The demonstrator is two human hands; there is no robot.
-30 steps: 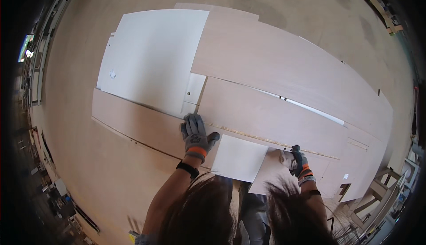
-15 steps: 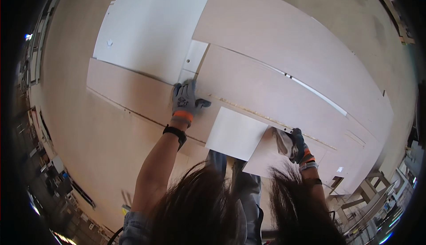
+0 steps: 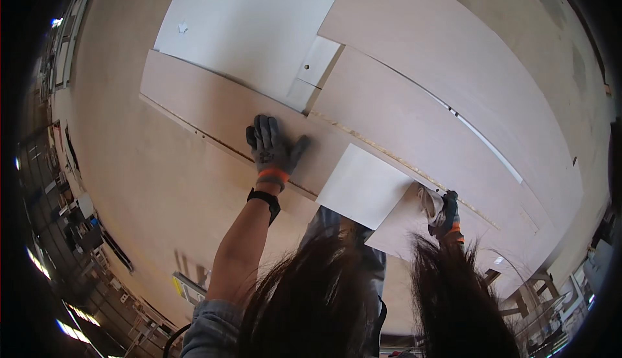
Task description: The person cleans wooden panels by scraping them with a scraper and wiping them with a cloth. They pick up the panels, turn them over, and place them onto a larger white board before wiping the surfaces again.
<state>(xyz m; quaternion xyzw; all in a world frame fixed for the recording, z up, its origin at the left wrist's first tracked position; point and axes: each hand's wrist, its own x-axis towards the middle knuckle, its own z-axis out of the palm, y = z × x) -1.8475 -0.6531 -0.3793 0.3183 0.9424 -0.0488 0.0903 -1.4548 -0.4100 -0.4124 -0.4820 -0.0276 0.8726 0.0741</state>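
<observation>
My left hand point(image 3: 271, 147), in a grey glove with an orange cuff, lies on a long pale pinkish board point(image 3: 207, 95) with its fingers spread. Nothing is in it. At the right, my gloved right hand point(image 3: 448, 215) is closed on a bunched whitish cloth point(image 3: 431, 204), beside the chipboard edge point(image 3: 389, 154) of a board. Between the hands sits a small white square panel point(image 3: 364, 186), its upper right side next to that edge. Hair partly covers the right wrist and forearm.
A large white panel point(image 3: 253, 27) lies at the far left, with a narrow white strip bearing a dark hole point(image 3: 317, 65) beside it. Broad pinkish boards point(image 3: 440, 47) overlap at the far right. A wooden frame point(image 3: 534, 290) stands at the lower right.
My left hand has come back from the large white panel's corner and now lies flatter on the pinkish board. My right hand still grips the cloth. The whole view has shifted a little.
</observation>
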